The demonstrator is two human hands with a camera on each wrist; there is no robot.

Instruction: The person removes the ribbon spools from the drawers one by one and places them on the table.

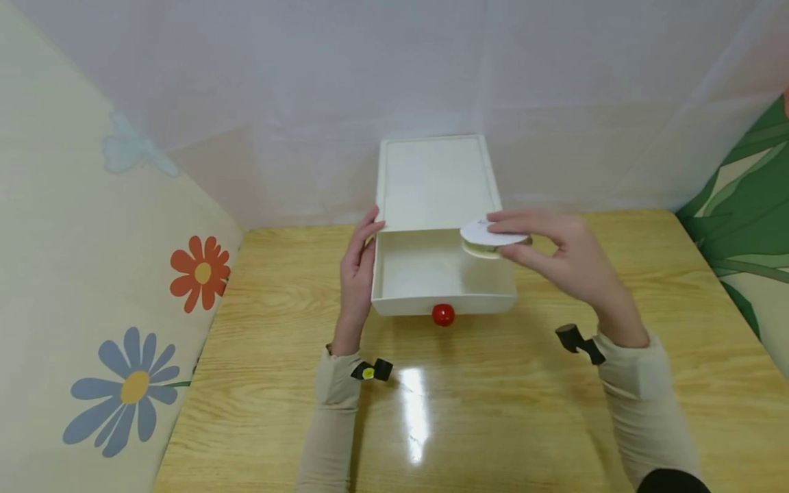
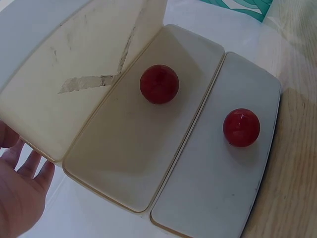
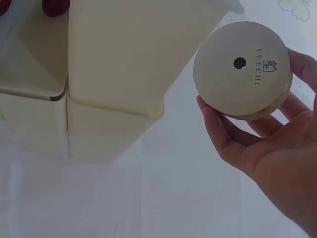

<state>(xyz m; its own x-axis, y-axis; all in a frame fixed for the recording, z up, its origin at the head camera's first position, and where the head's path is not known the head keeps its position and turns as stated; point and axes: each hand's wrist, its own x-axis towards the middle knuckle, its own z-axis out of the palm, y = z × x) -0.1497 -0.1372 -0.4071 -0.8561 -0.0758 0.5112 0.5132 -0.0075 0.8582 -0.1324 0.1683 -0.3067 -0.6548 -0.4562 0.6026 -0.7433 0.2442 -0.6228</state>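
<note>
A white drawer unit stands on the table with its top drawer pulled out; no contents show inside. My left hand rests along the unit's left side, fingers fairly straight against it. Between thumb and fingers, my right hand pinches a ribbon spool above the drawer's right side. White round faces sandwich a pale yellowish-green band. The right wrist view shows the spool with a centre hole and the print "YUECHI", clear of the drawer wall.
A round red knob sticks out from the pulled-out drawer's front. Below it, two more drawer fronts with red knobs are closed. White cloth hangs behind the wooden table. Flower-print panels flank it.
</note>
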